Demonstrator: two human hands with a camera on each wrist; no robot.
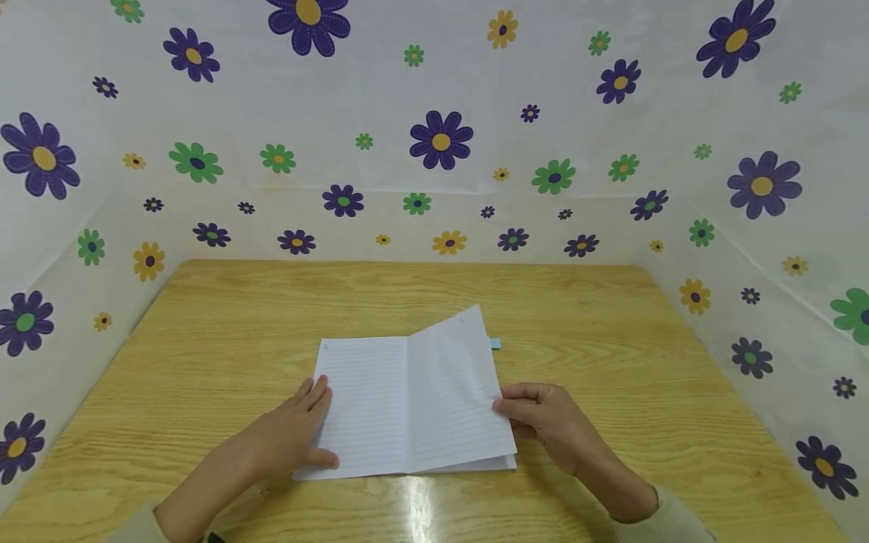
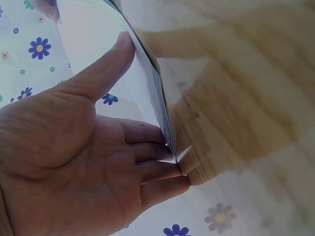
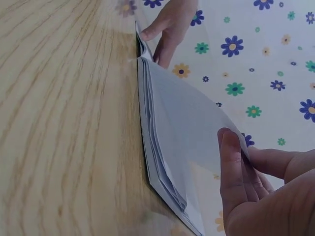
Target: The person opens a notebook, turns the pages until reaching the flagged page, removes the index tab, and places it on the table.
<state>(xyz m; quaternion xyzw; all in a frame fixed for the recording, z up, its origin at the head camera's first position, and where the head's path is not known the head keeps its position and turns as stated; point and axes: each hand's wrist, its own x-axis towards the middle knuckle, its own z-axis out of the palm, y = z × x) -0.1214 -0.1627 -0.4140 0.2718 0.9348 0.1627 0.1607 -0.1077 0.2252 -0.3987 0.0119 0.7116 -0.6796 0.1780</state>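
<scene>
An exercise notebook [image 1: 360, 400] with faint ruled lines lies open on the wooden table. My left hand [image 1: 299, 426] rests on the left page near its outer edge, fingers extended and thumb spread low on the paper. In the left wrist view the thumb and fingers [image 2: 157, 132] lie along the notebook's edge. My right hand [image 1: 546, 418] pinches the outer edge of the right-hand page [image 1: 455, 392] between thumb and fingers. That page is lifted and bowed above the sheets under it, as the right wrist view also shows at the raised page [image 3: 192, 113].
A small light-blue tab [image 1: 495, 344] sticks out past the notebook's right side. The wooden table [image 1: 577, 317] extends around the notebook. White cloth with printed flowers [image 1: 434, 90] stands behind the table and along both sides.
</scene>
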